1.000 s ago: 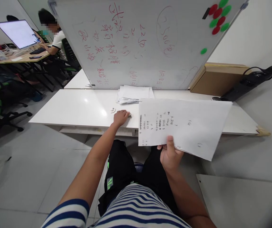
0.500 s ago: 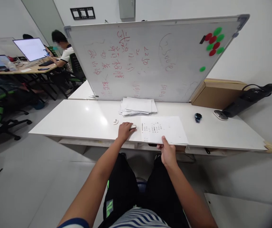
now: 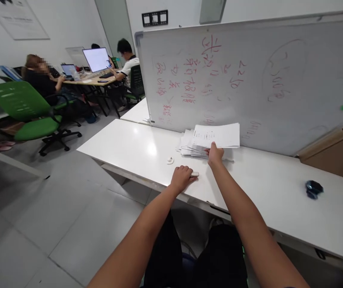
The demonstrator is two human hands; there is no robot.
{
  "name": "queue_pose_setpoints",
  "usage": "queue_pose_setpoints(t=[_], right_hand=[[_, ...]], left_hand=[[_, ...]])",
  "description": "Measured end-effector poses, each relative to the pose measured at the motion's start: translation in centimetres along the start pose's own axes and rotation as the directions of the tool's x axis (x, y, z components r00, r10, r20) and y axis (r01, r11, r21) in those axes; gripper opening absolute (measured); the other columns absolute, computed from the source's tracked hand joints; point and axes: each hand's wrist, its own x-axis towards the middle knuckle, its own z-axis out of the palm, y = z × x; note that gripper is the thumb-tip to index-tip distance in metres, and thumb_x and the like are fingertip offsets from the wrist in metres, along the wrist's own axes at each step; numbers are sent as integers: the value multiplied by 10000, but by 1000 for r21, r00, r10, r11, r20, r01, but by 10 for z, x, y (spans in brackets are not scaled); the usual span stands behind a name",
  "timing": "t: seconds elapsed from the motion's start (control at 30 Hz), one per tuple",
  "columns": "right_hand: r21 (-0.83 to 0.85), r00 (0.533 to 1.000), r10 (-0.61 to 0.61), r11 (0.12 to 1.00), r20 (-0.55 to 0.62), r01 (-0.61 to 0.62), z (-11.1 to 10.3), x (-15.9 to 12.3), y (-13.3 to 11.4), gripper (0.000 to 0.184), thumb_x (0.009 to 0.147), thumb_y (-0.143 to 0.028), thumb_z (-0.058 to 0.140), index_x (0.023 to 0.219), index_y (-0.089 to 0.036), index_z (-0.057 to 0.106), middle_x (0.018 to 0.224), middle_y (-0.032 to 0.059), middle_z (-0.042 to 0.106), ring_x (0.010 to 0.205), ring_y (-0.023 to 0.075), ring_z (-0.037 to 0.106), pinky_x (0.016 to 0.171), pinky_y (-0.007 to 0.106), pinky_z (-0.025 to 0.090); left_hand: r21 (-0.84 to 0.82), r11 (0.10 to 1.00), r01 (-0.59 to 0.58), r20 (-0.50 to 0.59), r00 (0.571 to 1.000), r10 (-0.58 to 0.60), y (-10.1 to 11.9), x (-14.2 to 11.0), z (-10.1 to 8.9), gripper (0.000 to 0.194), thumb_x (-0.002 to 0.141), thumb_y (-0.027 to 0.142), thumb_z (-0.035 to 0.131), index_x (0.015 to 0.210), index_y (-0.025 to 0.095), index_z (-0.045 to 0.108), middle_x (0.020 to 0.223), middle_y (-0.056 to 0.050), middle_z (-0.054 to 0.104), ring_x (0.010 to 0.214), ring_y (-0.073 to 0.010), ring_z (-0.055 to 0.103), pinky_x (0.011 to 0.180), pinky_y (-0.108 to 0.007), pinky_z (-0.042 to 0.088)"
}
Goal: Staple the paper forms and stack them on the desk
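Note:
My right hand [image 3: 215,153] grips printed sheets of paper [image 3: 219,135] by their near edge, thumb on top. These sheets are over the loose paper stack [image 3: 186,141] at the foot of the whiteboard and cover part of it; whether they touch it I cannot tell. Near the desk's front edge, my left hand [image 3: 181,178] is closed around a small white rounded object [image 3: 194,174]. Only its end shows past the fingers, so its kind is unclear. A small white curled item [image 3: 170,160] lies on the desk beyond my left hand.
A whiteboard [image 3: 249,80] with red writing stands along the back of the white desk [image 3: 120,140]. To the right are a dark wristwatch [image 3: 313,189] and a cardboard box [image 3: 333,154]. Two people sit at a far table, near a green chair [image 3: 36,128].
My right hand has carried the sheets from the desk's front edge forward to the paper stack. My left hand still holds the white object near the edge. The view has turned left.

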Motion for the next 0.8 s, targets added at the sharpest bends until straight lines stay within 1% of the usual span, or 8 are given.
queue_pose_setpoints(t=[0.17, 0.33, 0.4, 0.5, 0.63, 0.7, 0.73, 0.8], right_hand=[[-49, 999, 5, 999, 38, -3, 16, 7, 11, 157, 918, -324, 512, 860, -178, 498, 569, -17, 549, 466, 134, 581, 369, 219, 371], [-57, 984, 92, 995, 153, -84, 16, 10, 14, 230, 948, -324, 500, 1050, -120, 527, 812, 53, 633, 664, 131, 633, 512, 222, 480], [-60, 952, 141, 990, 271, -130, 14, 13, 10, 288, 938, -321, 537, 1139, -115, 543, 1002, 88, 641, 828, 156, 645, 671, 285, 542], [-67, 875, 173, 985, 452, -161, 6, 11, 2, 369, 917, -360, 578, 1231, -169, 548, 1224, 89, 577, 1026, 211, 604, 856, 424, 529], [-37, 815, 129, 991, 565, -131, -27, -15, 7, 287, 880, -305, 626, 1110, -135, 602, 1117, 118, 640, 984, 202, 642, 857, 387, 549], [-20, 817, 79, 996, 571, -83, -57, -34, 21, 289, 828, -296, 677, 1081, -170, 616, 1098, 118, 669, 978, 209, 663, 868, 384, 560], [-13, 825, 41, 999, 564, -41, -75, -43, 30, 368, 798, -308, 702, 1138, -206, 602, 1162, 107, 658, 1017, 221, 658, 898, 409, 550], [-152, 827, -173, 943, 535, 296, -113, -58, 48, 470, 819, -379, 653, 1257, -236, 561, 1282, 107, 611, 1121, 250, 616, 977, 466, 496]], left_hand=[[20, 1000, 11, -4, 1000, -11, 0, 0, 0, 350, 873, 536, 573, 890, 187, 596, 900, -74, 625, 902, -237, 545, 700, -337, 325], [20, 1000, 12, 7, 1000, -12, 0, -1, 1, 360, 877, 551, 556, 897, 193, 595, 908, -77, 622, 907, -233, 544, 699, -343, 330], [16, 1000, 14, -5, 1000, -14, -1, -1, 3, 357, 874, 550, 561, 899, 196, 594, 909, -76, 619, 910, -233, 543, 696, -341, 331], [11, 1000, 14, -23, 1000, -13, -2, -2, 4, 345, 872, 538, 573, 892, 195, 594, 899, -74, 615, 903, -233, 543, 684, -333, 331], [-8, 1000, 23, -30, 999, -24, -2, -2, 0, 338, 873, 529, 578, 887, 192, 594, 886, -74, 615, 879, -232, 544, 674, -326, 322], [-9, 1000, 24, -26, 999, -24, -1, -2, -2, 340, 875, 534, 573, 881, 194, 593, 886, -76, 618, 878, -233, 543, 672, -330, 312], [-6, 1000, 24, -23, 999, -24, -1, -2, -3, 339, 876, 534, 571, 875, 196, 591, 885, -78, 619, 881, -235, 542, 670, -334, 306], [4, 1000, 20, -13, 1000, -20, -1, -2, -5, 332, 881, 530, 564, 866, 200, 586, 887, -79, 621, 885, -238, 541, 665, -341, 295]])
